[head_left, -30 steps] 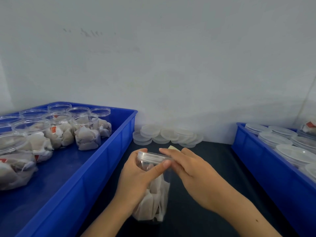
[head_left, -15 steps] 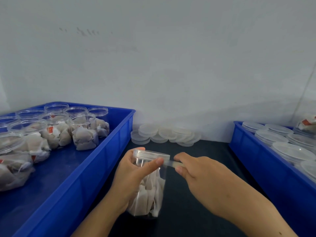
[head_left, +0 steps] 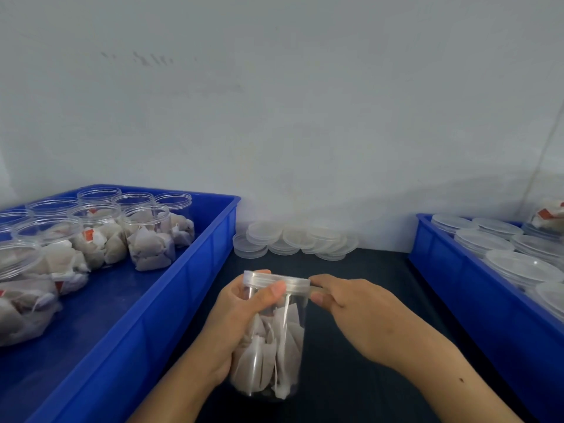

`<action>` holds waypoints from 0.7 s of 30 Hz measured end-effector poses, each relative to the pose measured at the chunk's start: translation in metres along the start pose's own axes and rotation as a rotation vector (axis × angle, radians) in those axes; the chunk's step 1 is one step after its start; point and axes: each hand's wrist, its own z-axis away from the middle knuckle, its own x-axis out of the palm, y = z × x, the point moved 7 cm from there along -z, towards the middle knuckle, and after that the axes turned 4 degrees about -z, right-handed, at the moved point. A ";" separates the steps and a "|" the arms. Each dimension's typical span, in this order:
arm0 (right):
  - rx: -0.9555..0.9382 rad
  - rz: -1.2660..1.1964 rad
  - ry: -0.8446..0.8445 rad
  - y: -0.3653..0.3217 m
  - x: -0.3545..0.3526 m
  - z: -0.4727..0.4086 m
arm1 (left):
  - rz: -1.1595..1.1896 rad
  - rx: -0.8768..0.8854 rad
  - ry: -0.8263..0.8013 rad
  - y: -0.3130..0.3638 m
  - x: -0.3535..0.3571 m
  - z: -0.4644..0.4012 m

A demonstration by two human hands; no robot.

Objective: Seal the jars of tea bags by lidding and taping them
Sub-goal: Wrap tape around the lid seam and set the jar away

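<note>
A clear jar [head_left: 274, 346] full of tea bags stands on the dark table, a clear lid [head_left: 293, 283] on top. My left hand [head_left: 241, 319] grips the jar from the left, its thumb pressing on the lid's rim. My right hand [head_left: 357, 309] is at the jar's right side and pinches a strip of clear tape [head_left: 317, 289] that runs from the lid's edge to its fingertips. How far the tape goes round the rim is hard to tell.
A blue tray [head_left: 189, 282] on the left holds several open jars of tea bags [head_left: 149, 239]. Loose clear lids [head_left: 293, 239] lie by the wall. Another blue tray [head_left: 457, 285] on the right holds several lidded jars [head_left: 518, 267].
My right hand has drawn the tape strip out to the right of the lid and lowered slightly. The jar has turned a little in my left hand.
</note>
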 end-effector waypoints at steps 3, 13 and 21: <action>0.009 -0.138 -0.056 0.004 0.004 -0.001 | 0.019 0.014 0.013 -0.001 -0.001 -0.001; -0.030 -0.193 -0.042 0.007 -0.002 -0.002 | -0.062 0.116 -0.058 0.001 0.002 0.001; -0.100 -0.140 0.038 0.008 -0.019 0.002 | -0.131 0.184 -0.062 0.002 0.001 -0.002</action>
